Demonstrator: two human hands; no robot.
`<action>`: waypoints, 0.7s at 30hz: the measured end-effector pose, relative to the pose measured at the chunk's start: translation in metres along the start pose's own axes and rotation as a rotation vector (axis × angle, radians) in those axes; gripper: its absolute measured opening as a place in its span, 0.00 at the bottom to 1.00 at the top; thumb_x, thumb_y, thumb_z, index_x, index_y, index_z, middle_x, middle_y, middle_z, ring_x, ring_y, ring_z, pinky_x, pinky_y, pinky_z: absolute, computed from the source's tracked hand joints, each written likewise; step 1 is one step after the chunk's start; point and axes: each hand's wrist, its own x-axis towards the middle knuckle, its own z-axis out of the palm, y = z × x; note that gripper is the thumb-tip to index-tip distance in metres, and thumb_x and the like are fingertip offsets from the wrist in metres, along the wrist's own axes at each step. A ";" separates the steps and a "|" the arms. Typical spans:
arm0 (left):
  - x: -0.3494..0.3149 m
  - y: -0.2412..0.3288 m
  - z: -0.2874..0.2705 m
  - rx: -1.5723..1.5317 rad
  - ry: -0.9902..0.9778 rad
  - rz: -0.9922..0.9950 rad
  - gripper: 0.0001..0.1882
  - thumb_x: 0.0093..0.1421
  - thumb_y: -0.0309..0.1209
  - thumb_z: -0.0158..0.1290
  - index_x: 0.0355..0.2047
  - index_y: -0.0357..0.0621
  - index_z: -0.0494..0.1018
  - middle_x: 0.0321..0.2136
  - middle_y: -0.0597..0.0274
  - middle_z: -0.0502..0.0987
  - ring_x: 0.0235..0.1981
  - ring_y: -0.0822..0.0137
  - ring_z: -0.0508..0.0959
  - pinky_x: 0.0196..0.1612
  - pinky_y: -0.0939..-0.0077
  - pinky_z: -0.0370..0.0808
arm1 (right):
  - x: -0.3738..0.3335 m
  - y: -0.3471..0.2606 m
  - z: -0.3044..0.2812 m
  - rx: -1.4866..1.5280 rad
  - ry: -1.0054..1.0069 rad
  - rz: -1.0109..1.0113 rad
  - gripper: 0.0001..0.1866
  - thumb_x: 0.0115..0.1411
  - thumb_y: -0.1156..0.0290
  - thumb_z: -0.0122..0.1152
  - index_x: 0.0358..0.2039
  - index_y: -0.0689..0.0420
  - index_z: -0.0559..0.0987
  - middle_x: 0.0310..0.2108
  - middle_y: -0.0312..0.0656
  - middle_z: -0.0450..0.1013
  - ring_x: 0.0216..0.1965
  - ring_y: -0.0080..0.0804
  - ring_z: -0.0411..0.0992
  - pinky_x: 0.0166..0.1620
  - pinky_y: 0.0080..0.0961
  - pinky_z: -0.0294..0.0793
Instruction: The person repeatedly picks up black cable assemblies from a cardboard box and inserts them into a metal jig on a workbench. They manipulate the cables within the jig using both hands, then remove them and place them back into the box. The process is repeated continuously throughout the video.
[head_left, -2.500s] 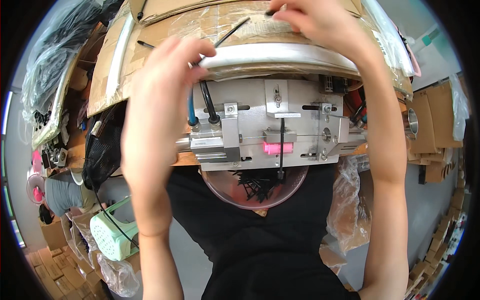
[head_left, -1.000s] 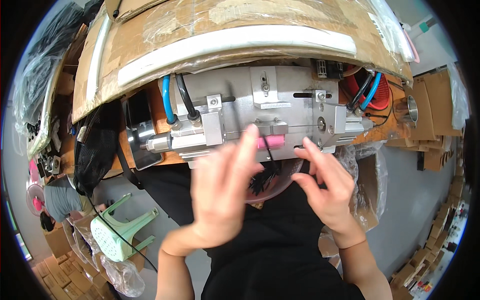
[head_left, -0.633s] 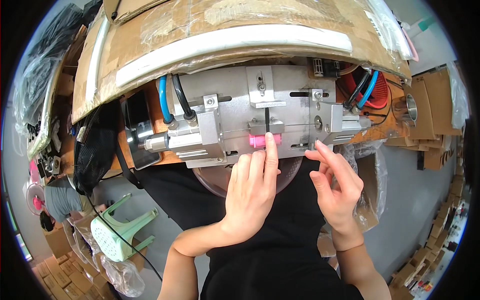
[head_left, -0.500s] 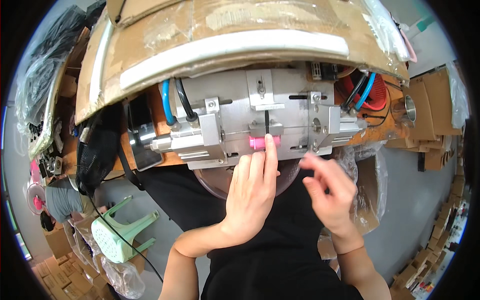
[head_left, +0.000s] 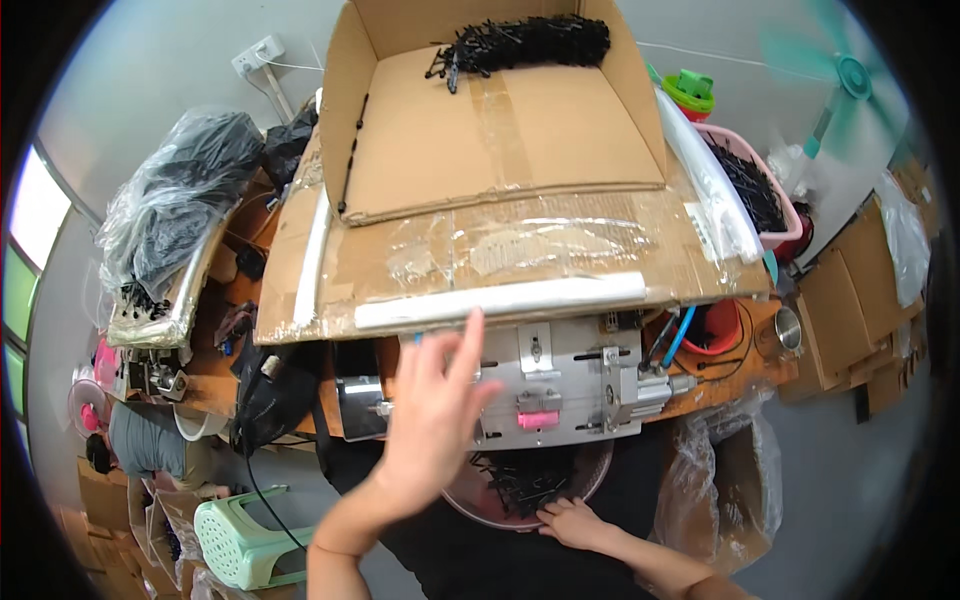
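Note:
My left hand [head_left: 430, 410] is raised in front of the left part of a metal fixture [head_left: 500, 350]. Its index finger points up, its fingers are apart, and nothing is in it. Below the fixture, a clear round basin [head_left: 608, 470] holds a pile of thin black plastic pieces [head_left: 525, 480]. My right hand [head_left: 575, 522] is at the basin's near right rim, its bent fingers by the black pieces; what they pinch, if anything, cannot be made out. A pink block [head_left: 538, 420] sits at the fixture's front middle. My left hand hides the fixture's left end.
A cardboard cover [head_left: 430, 250] edged by a white tube [head_left: 500, 300] overhangs the fixture. On it, an open carton [head_left: 500, 140] holds a black bundle [head_left: 530, 45]. At right are a red bowl [head_left: 712, 330], a metal cup [head_left: 787, 328] and a plastic-lined box [head_left: 715, 480].
The view has tilted up, bringing in the open carton. My left hand has left the pink block and lifted leftward. My right hand has dropped to the basin.

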 end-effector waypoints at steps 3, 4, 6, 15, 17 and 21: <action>0.080 -0.068 0.002 0.002 0.177 0.031 0.29 0.60 0.23 0.53 0.62 0.38 0.63 0.40 0.48 0.70 0.45 0.50 0.70 0.52 0.63 0.67 | 0.001 0.000 -0.153 0.294 -0.153 -0.213 0.20 0.65 0.57 0.54 0.48 0.59 0.77 0.38 0.44 0.76 0.47 0.44 0.72 0.48 0.39 0.73; 0.108 -0.115 -0.006 0.136 0.186 0.026 0.23 0.63 0.25 0.49 0.59 0.35 0.65 0.38 0.46 0.70 0.43 0.49 0.70 0.50 0.62 0.68 | 0.013 -0.004 -0.224 0.370 -0.231 -0.301 0.19 0.64 0.58 0.55 0.47 0.60 0.78 0.38 0.46 0.77 0.45 0.45 0.74 0.48 0.38 0.75; 0.171 -0.180 -0.006 0.362 0.226 -0.043 0.19 0.61 0.23 0.49 0.53 0.32 0.68 0.38 0.45 0.71 0.43 0.46 0.71 0.48 0.59 0.69 | 0.031 0.006 -0.331 0.342 0.051 -0.297 0.14 0.64 0.64 0.56 0.39 0.62 0.80 0.37 0.49 0.78 0.40 0.45 0.77 0.45 0.34 0.76; 0.339 -0.276 0.040 0.899 0.028 -0.424 0.14 0.57 0.30 0.55 0.41 0.35 0.77 0.45 0.48 0.74 0.48 0.50 0.75 0.49 0.64 0.77 | 0.253 0.177 -0.612 -0.307 1.285 -0.015 0.18 0.65 0.60 0.54 0.42 0.63 0.78 0.34 0.51 0.78 0.35 0.40 0.77 0.42 0.32 0.72; 0.358 -0.265 0.030 0.797 -0.016 -0.420 0.15 0.59 0.32 0.54 0.43 0.35 0.76 0.45 0.47 0.75 0.48 0.48 0.75 0.49 0.58 0.76 | 0.287 0.207 -0.662 -0.411 1.083 0.230 0.28 0.66 0.45 0.47 0.51 0.58 0.76 0.45 0.53 0.77 0.47 0.41 0.76 0.48 0.37 0.72; 0.411 -0.274 0.056 0.540 0.311 -0.190 0.17 0.64 0.34 0.43 0.42 0.38 0.78 0.42 0.44 0.77 0.47 0.43 0.74 0.52 0.52 0.70 | 0.357 0.293 -0.723 -0.528 1.035 0.441 0.29 0.69 0.51 0.42 0.48 0.67 0.76 0.45 0.56 0.77 0.49 0.49 0.75 0.52 0.47 0.71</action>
